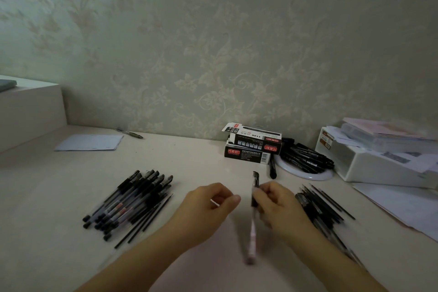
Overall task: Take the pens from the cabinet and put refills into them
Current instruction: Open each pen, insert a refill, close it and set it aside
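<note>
My right hand [276, 204] grips a capped pen [254, 211] that stands nearly upright, cap end up, its lower end blurred. My left hand [209, 206] is just left of it, fingers curled; a small pale piece shows between thumb and fingers, too blurred to name. A pile of black capped pens [128, 201] with several thin refills along its right side lies on the desk at the left. Another pile of pens and thin refills [320, 208] lies to the right of my right hand.
Two stacked black-and-white refill boxes [252, 147] stand by the wall. Black markers [305, 156] rest on a white round plate [308, 175]. A white plastic box [379, 163] with papers sits at the far right. A blue paper [90, 142] and a lone pen [130, 133] lie at the back left.
</note>
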A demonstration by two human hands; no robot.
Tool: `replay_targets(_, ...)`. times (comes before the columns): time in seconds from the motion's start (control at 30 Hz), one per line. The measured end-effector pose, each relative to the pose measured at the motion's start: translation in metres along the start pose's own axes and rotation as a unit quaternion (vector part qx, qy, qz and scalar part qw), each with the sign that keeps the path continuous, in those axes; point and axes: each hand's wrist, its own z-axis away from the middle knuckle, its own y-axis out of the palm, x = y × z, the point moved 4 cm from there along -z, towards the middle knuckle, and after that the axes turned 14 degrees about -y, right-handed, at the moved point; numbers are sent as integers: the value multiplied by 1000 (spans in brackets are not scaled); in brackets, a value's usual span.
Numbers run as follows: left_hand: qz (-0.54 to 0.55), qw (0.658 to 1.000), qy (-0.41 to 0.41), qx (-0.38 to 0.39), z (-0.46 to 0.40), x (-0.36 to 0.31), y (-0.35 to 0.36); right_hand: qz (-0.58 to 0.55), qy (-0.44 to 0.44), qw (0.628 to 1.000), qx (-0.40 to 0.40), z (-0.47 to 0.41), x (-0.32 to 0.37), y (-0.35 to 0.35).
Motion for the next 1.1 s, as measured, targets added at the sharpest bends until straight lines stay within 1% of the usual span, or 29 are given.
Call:
replay_targets(0.07, 29, 999, -6, 45, 1, -3, 6, -97, 30, 994, 32, 4, 0, 12)
replay_targets(0.13, 38, 996, 2, 82, 4, -4, 9, -154, 37, 986, 57, 7, 0, 19)
replay_targets(0.17, 27, 996, 11, 87, 4, -4, 10, -176, 38, 982, 63, 8, -1, 21)
replay_targets(0.23, -49, 996, 45, 57, 4, -4, 7, -190, 36, 980, 52, 7, -4, 18)
replay_targets(0.3, -138, 987, 81, 20, 3, -5, 3, -161, 27, 986, 27, 4, -6, 12)
replay_targets(0.33, -164, 982, 90, 10, 4, -6, 2, -142, 17, 989, 21, 3, -6, 9)
replay_targets(0.4, -174, 980, 97, 6, 5, -7, 3, -128, -2, 991, 27, 2, -6, 7)
replay_targets(0.53, -147, 985, 92, 23, 8, -9, 7, -148, -42, 985, 71, 4, -4, 13)
replay_targets(0.7, -221, 970, 103, -5, 6, -11, 3, -161, -63, 981, 83, 3, -4, 17)
replay_targets(0.77, -243, 964, 102, -20, 5, -12, 0, -162, -68, 982, 75, 2, -4, 16)
replay_targets(0.87, -286, 952, 78, -80, 0, -10, -7, -163, -71, 983, 39, 0, -8, 11)
replay_targets(0.93, -295, 948, 71, -95, -1, -8, -7, -155, -69, 985, 15, -2, -11, 10)
replay_targets(1.0, -273, 955, 74, -88, 1, -7, -6, -129, -74, 989, -13, -2, -12, 7)
replay_targets(1.03, -259, 960, 73, -78, 3, -6, -5, -94, -84, 992, -24, -2, -12, 5)
replay_targets(1.1, -232, 970, 56, -56, 4, -2, -4, 15, -118, 992, -31, -2, -13, 1)
